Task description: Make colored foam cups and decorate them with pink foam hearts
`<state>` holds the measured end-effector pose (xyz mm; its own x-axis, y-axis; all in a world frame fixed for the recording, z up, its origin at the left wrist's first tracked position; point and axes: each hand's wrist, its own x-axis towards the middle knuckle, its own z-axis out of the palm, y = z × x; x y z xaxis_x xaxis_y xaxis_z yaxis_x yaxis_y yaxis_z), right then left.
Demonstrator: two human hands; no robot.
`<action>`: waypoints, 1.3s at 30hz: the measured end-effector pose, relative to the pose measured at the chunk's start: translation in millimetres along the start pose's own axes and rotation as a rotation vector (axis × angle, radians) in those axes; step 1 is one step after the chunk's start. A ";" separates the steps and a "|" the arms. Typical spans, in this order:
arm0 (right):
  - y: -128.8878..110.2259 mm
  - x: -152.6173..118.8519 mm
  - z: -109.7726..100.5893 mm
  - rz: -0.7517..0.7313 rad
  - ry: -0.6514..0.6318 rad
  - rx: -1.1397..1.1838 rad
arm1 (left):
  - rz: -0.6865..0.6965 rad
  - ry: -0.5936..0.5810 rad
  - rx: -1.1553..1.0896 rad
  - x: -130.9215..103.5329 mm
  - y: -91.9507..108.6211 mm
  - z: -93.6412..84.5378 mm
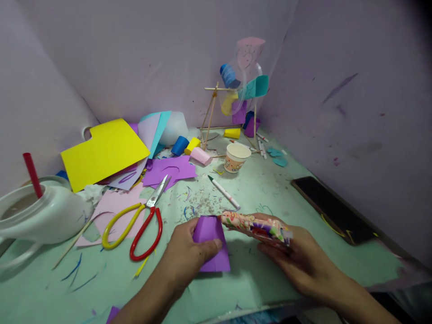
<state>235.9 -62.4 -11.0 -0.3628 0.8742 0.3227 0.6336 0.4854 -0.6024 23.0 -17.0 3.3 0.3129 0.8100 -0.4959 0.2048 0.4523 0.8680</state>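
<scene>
My left hand pinches a small purple paper piece, rolled into a tapered cup shape, its thumb pressed on the front. In my right hand lies a flower-patterned tube with a narrow tip, fingers wrapped round its wide end. The tip meets or nearly meets the upper edge of the purple paper; I cannot tell if they touch. Just left of my left hand rest scissors with one yellow and one red handle, blades apart. A white marker with a green tip lies beyond both hands.
Behind stands a stick frame with a clear wheel carrying coloured paper cups. A printed paper cup stands before it. A phone lies right, a white pot left. Yellow card, purple scraps and small cups crowd the back left.
</scene>
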 end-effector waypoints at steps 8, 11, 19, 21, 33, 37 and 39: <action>-3.8 3.8 0.5 -0.002 -0.012 0.000 | -0.010 0.022 0.062 6.9 -5.8 -2.2; -7.0 4.7 1.2 -0.009 -0.002 0.001 | -0.007 0.029 0.080 8.4 -6.7 -2.8; -9.0 4.1 0.8 0.019 -0.013 0.012 | 0.013 -0.001 0.082 9.9 -7.4 -0.3; -6.2 2.8 1.4 0.022 -0.023 0.006 | 0.012 -0.004 0.086 9.6 -7.5 -0.2; -6.0 4.6 -2.5 0.052 -0.050 -0.017 | 0.015 -0.002 0.107 9.5 -9.4 -1.7; -3.5 4.1 -3.5 0.045 -0.041 -0.022 | 0.000 0.016 0.108 9.3 -7.5 -1.4; -2.6 3.9 -3.6 0.028 -0.035 -0.021 | 0.000 0.014 0.109 9.3 -6.9 -1.1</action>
<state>235.3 -60.3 -5.5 -0.3684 0.8866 0.2796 0.6581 0.4612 -0.5952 23.5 -12.1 -7.3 0.2996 0.8157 -0.4949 0.3049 0.4096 0.8598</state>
